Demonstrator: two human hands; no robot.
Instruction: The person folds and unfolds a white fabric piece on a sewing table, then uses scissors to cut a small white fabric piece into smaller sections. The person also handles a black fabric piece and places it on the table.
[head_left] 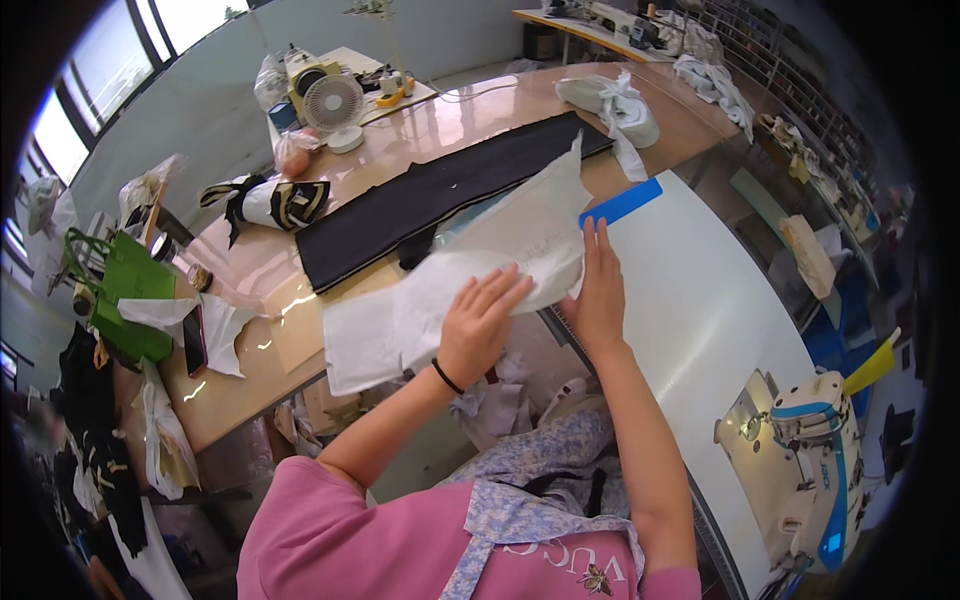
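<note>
A thin white paper-like sheet [400, 318] slants across the table's near edge, its far corner raised and slightly blurred. My left hand [484, 318] lies on the sheet with fingers stretched out; its thumb is hidden. At the sheet's right edge my right hand [598, 290] holds the border, its fingers straight and its thumb low against the edge. Just beyond those fingertips a flat blue strip [622, 203] lies at the corner of the white table. Behind the sheet stretches a long piece of black fabric [400, 210], partly covered by it.
To the right, a white tabletop [700, 290] carries a sewing machine [810, 450]. A fan [334, 108], a striped fabric roll [275, 203] and a white cloth bundle [625, 112] stand farther off. At left are a green bag [130, 290] and a phone [195, 338].
</note>
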